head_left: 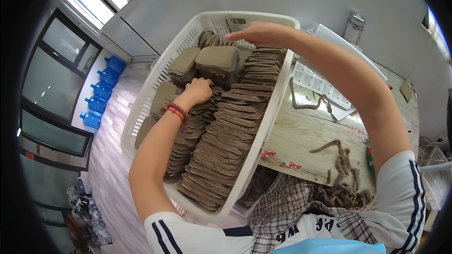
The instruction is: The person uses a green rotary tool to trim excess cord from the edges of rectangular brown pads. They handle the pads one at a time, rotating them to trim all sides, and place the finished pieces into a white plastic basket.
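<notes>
A large white plastic basket [273, 115] holds rows of thin brown, felt-like pads [226, 136] standing closely packed on edge. Toward its far end sit thicker bundles, with the flat tan face of one pad stack [216, 57] turned upward. My left hand [200, 91] is down among the pads just in front of that stack, its fingers curled over them; the fingertips are hidden. Over the far end of the basket reaches my right hand [256, 33], fingers stretched out toward the left, near a coiled brown bundle [212, 40]. Nothing shows in the right hand.
A wooden-topped table [301, 136] on the right bears printed sheets [320, 82], brown strips [346, 160] and a glass flask [354, 26] farther back. Blue water jugs [96, 103] line the left wall. Bagged items [87, 211] lie on the floor at lower left.
</notes>
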### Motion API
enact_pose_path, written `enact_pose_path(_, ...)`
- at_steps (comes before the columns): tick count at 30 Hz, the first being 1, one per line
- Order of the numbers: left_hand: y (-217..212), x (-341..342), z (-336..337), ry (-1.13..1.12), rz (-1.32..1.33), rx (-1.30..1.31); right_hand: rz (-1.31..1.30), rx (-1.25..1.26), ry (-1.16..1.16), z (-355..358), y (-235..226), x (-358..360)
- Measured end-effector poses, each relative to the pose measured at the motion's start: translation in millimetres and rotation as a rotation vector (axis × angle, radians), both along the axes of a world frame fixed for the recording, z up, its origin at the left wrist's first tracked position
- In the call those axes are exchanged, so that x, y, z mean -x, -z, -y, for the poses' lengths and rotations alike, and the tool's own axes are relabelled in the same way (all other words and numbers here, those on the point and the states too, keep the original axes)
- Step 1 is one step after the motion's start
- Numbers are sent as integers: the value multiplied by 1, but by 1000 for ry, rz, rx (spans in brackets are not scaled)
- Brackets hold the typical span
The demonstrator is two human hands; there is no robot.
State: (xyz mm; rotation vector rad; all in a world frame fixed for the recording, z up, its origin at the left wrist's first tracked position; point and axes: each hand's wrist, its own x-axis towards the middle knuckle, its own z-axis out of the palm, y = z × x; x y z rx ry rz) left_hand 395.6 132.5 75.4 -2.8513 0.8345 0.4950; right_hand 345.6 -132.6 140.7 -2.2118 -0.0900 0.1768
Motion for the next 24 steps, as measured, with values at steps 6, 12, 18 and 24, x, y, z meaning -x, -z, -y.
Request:
enact_pose_path(6, 6, 12, 25, 228, 54, -45, -278, -131, 166, 10, 67, -93)
enact_pose_path(12, 18, 23, 6, 279, 158, -64, -538, -337, -100, -21, 75, -96)
enact_pose_path(18, 11, 16, 11, 258, 98, -93, -697, -373, -141, -33, 89, -105)
enact_pose_path(24, 9, 21, 10, 222, 98, -53, -646, -457, -90, -36, 97, -98)
